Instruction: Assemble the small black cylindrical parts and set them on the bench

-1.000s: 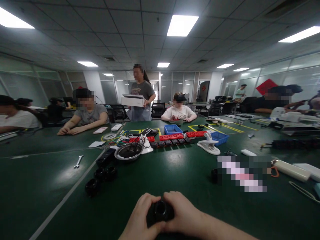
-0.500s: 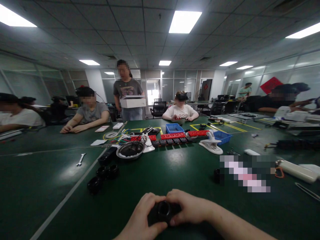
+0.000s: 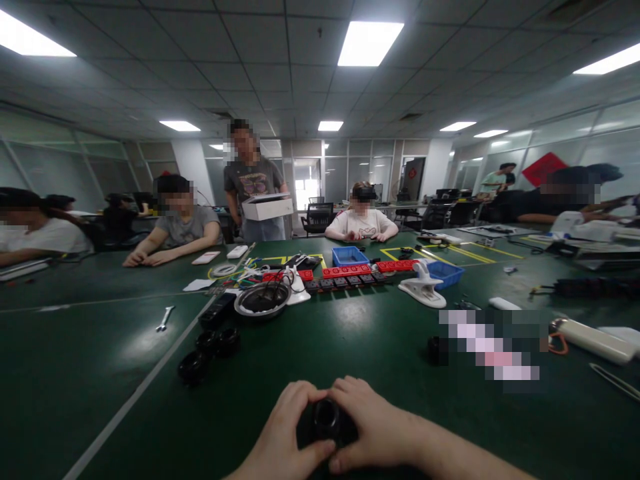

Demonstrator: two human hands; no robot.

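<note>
Low in the view, a black ring-shaped part [image 3: 327, 421] with a round hole facing up sits between both hands above the green tabletop. My left hand [image 3: 291, 430] curves around its left side, thumb against the near face. From the right, my right hand [image 3: 371, 421] closes on the same part, its fingertips meeting the left ones at the far side. My fingers hide the part's edges. A cluster of similar black ring parts [image 3: 193, 367] lies to the left, and another black part [image 3: 436, 350] is off to the right.
A metal bowl [image 3: 263, 301], red and black strips [image 3: 346, 271], blue trays [image 3: 349, 257] and a white clip base [image 3: 424, 293] lie across the middle. A wrench [image 3: 165, 319] is at left, a cream cylinder [image 3: 595, 341] at right. People sit around; one stands holding a white box [image 3: 267, 207].
My right fingers and thumb have shifted slightly left, closer around the black ring part. The standing person has turned a little with the white box.
</note>
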